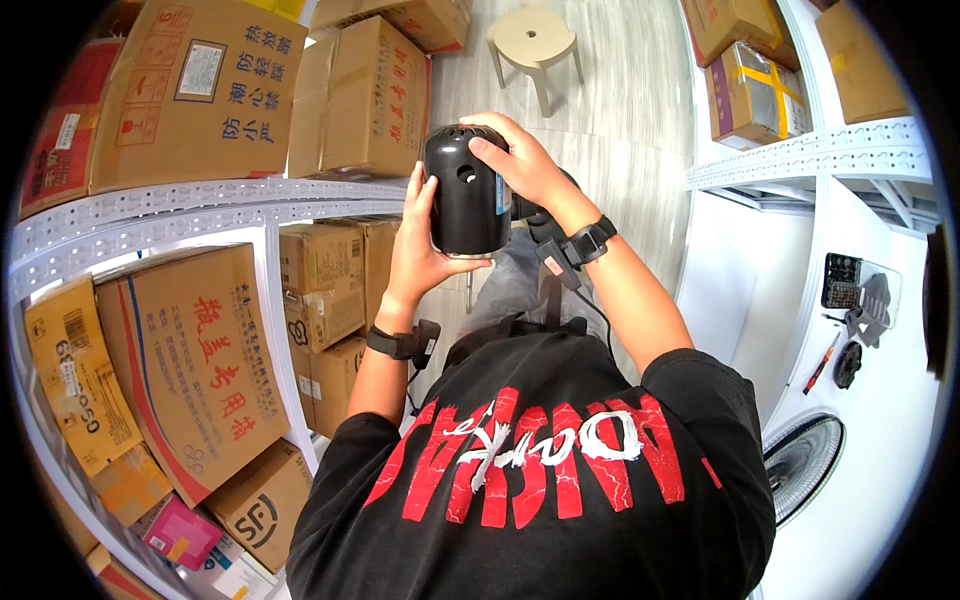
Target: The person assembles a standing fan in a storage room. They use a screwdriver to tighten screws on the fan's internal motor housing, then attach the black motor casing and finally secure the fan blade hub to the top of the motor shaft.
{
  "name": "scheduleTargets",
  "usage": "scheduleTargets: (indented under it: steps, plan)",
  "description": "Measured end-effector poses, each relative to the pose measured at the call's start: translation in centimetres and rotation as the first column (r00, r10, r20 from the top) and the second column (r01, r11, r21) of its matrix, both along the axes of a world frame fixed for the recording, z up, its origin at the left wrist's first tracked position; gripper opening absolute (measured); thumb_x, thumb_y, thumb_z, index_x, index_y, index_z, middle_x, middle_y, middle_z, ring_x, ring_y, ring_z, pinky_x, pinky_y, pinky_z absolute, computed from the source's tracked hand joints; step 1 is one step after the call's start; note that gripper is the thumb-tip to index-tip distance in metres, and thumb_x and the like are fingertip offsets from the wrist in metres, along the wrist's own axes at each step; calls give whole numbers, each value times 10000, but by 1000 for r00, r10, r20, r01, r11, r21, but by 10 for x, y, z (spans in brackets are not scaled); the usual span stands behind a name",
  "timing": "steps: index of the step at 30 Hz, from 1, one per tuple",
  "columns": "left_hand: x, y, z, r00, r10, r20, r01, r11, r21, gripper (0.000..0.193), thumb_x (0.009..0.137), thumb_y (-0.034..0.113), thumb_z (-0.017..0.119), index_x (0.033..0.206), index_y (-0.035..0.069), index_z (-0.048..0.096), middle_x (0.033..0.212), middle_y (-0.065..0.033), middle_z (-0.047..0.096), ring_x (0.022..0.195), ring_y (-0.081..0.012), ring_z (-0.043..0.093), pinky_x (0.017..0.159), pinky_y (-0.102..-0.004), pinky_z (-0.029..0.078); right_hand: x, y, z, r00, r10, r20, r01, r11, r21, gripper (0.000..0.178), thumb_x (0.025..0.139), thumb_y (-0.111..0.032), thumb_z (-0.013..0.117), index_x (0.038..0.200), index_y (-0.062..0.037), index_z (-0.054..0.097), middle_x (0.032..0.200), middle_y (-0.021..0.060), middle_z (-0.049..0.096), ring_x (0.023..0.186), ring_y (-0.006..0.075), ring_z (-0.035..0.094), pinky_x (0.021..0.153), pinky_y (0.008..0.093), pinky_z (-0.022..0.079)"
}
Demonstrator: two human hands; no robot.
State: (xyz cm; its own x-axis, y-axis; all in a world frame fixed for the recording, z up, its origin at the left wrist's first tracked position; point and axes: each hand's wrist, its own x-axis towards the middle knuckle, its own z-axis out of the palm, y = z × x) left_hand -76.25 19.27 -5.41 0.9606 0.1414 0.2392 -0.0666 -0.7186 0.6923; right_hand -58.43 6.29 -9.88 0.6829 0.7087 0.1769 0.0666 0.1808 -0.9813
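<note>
Left hand (412, 258): fingers grasping the canister (464, 218) along its left side, one digit under the lower end.
Right hand (524, 170): fingers gripping its top and upper right.
Canister: black, domed, round hole facing up, held between both hands.
Wrists: black left strap (392, 344), black right strap (590, 242).
Floor: beige stool (552, 52) beyond the hands.
Left shelf (150, 222): cardboard boxes (205, 365).

The black canister (462, 215) hides its own far side and parts of the left hand (412, 250) and right hand (525, 165). Toward the white shelf's (150, 215) left end, the dark rim crops a red carton (62, 160); opposite, a cut-off dark thing (938, 300) is unidentifiable.
</note>
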Motion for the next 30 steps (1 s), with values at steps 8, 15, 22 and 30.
scheduleTargets:
  steps: [8, 15, 22, 30]
  plan:
    - [-5, -6, 3, 997, 15, -73, -5, 991, 132, 1379, 468, 374, 987, 1557, 94, 187, 1635, -242, 106, 1473, -438, 254, 1142, -504, 380, 24, -7, -30, 935, -102, -339, 75, 993, -92, 448, 1020, -468, 534, 1182, -61, 628, 912, -8, 599, 803, 83, 540, 681, 264, 459]
    - [-6, 0, -4, 1000, 26, -17, -24, 992, 122, 1388, 456, 385, 987, 1554, 77, 198, 1634, -229, 140, 1482, -418, 245, 1159, -497, 351, 31, 4, -6, 921, -53, -386, -23, 981, -191, 458, 1038, -478, 497, 1196, -67, 623, 999, -11, 608, 895, 79, 542, 776, 268, 469]
    - [-12, 0, -20, 990, 97, -100, -113, 980, -165, 1506, 459, 419, 989, 1582, 43, 60, 1636, -198, 157, 1441, -347, 352, 1083, -455, 443, 37, 16, -5, 896, 18, -443, -100, 982, -162, 505, 1003, -531, 529, 1219, -85, 626, 1018, 10, 623, 921, 103, 566, 757, 301, 483]
    - [-13, 4, -24, 989, 106, -105, -123, 977, -174, 1531, 425, 490, 971, 1578, 31, 75, 1607, -210, 227, 1389, -342, 424, 1077, -452, 447, 52, 28, -7, 870, 138, -473, -276, 932, -236, 692, 953, -687, 470, 1372, -142, 546, 1134, 34, 641, 961, 133, 603, 783, 331, 515]
